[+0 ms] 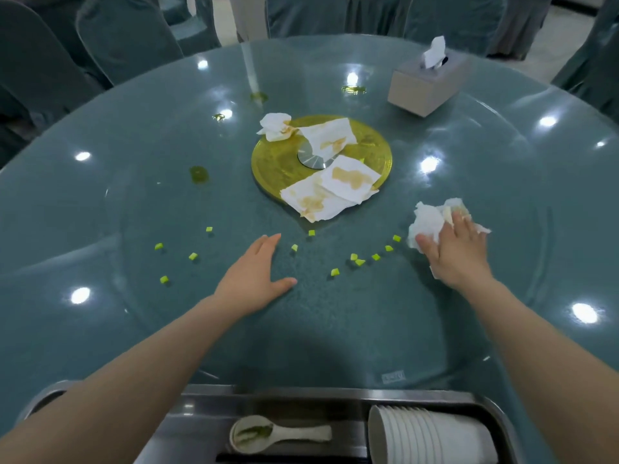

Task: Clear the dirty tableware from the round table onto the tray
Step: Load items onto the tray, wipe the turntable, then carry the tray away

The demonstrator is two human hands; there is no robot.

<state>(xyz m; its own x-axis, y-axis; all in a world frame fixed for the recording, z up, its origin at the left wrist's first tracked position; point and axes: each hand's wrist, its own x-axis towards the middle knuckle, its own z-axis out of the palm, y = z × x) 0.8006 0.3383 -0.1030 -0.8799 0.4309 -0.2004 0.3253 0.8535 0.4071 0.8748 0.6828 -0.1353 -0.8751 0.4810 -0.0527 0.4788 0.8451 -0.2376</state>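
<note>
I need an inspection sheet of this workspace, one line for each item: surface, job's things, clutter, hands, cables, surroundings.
Surface: round glass table, glossy, with green sauce spots and small green food cubes scattered near the front.
Job's things: steel tray at the near edge holds a dirty spoon and a stack of white cups lying on its side.
Clutter: stained napkins on the gold centre disc; tissue box at the back right.
Hands: left hand flat on the glass; right hand presses a crumpled tissue.
Cables: nothing seen.
Surroundings: covered chairs around the table.
</note>
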